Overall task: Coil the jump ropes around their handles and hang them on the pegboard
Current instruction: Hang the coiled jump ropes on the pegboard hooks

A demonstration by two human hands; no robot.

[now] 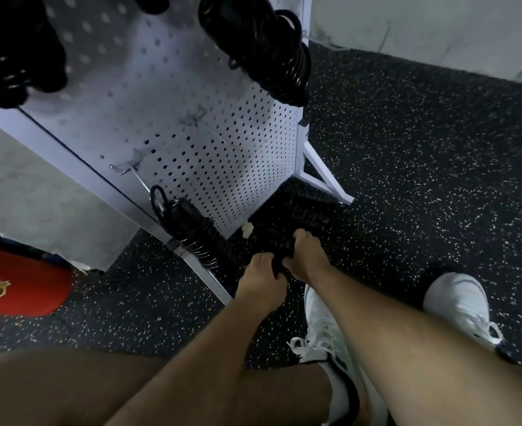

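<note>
I see my left hand [262, 273] and right hand [306, 256] low over the speckled floor [407, 155], side by side. Both grip a black jump rope [304, 210] whose coils run back to the foot of the white pegboard [223, 139]. A coiled rope [199, 236] hangs low at the board's left edge and another bundle [269, 56] at its upper right, with two metal hooks [130, 166] between them, and a white shoe [456, 302] stands right of my right forearm.

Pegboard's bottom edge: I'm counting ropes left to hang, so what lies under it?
A black coiled rope on the speckled floor. Left hand and right hand grip a dark bundle, mostly covered by fingers.
</note>
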